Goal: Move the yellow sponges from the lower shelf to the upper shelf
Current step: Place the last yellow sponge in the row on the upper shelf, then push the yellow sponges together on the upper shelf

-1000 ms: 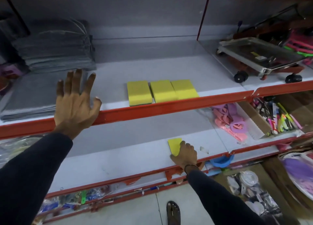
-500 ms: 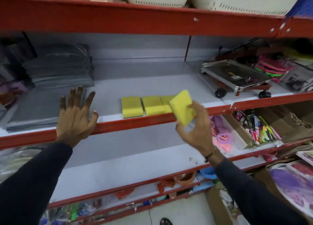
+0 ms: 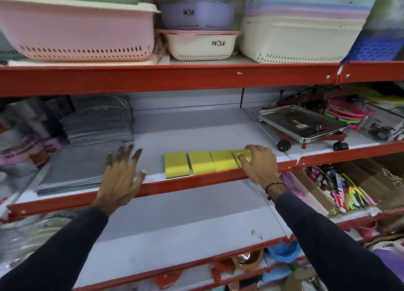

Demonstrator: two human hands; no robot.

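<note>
Three yellow sponges [image 3: 201, 162] lie side by side near the front of the upper shelf [image 3: 196, 133]. A fourth yellow sponge [image 3: 241, 154] rests at the right end of that row, and my right hand [image 3: 259, 165] grips it with fingers over its top and right side. My left hand [image 3: 122, 174] hovers open with spread fingers over the shelf's red front edge, left of the sponges. The white lower shelf [image 3: 185, 229] below shows no sponge.
Folded grey cloths [image 3: 96, 124] and a flat grey mat [image 3: 72, 170] lie on the left of the upper shelf. A wheeled steel tray [image 3: 301, 124] stands to the right. Plastic baskets [image 3: 76, 30] fill the top shelf. A box of pens [image 3: 343, 188] sits lower right.
My right hand lifted the last sponge off the lower shelf, carried it up, and now holds it down at the right end of the row. The left hand stayed open.
</note>
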